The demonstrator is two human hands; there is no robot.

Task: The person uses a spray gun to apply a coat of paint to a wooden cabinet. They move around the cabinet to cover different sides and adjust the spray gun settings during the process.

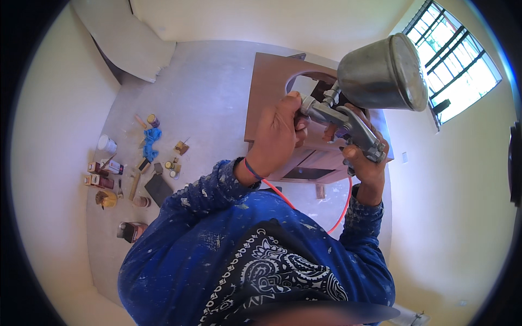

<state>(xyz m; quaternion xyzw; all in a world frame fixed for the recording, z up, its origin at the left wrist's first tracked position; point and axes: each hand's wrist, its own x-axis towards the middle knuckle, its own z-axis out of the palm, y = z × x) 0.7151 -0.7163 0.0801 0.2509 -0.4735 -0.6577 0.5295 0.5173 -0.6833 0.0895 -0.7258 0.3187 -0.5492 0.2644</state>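
A metal spray gun (353,124) with a large grey cup (370,76) is held up in front of me, tilted, its nozzle end to the left. My right hand (371,165) is wrapped round its handle, with the trigger side partly hidden by fingers. At the other end, my left hand (274,133) is closed, thumb and fingers pinching the gun's front by the nozzle. A red hose (343,213) runs below the right hand and past my body. Behind the gun stands a brown wooden piece of furniture (266,81) with a curved opening, partly covered by my hands.
On the floor to the left lie a blue cloth (151,142), a white tub (107,144), several small boxes and jars, a dark flat panel (159,188) and a dark-labelled bottle (131,232). A barred window (451,60) is at the upper right. A curved board (128,41) leans at the far left.
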